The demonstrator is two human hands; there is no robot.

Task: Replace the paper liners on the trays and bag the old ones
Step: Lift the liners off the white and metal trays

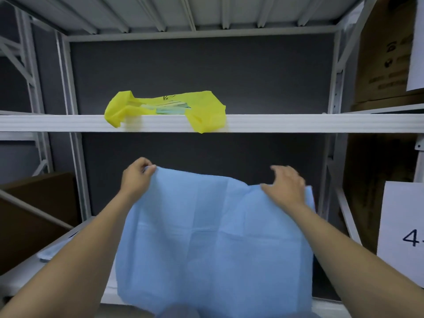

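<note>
A blue paper liner hangs unfolded between a person's two bare hands, over the near part of the lower shelf of a white metal rack, its crease lines showing. The left hand pinches the liner's far left corner between thumb and curled fingers. The right hand, somewhat blurred, lies on the far right edge with its fingers stretched and slightly spread and its thumb out to the left. On the upper shelf, a yellow bag lies on its side with pale blue-green sheets showing inside, two of its corners drooping over the near lip. A folded blue sheet rests on the lower shelf to the left. Brown cardboard boxes stand in the bay to the right, beside a white label printed with a 4.
</note>
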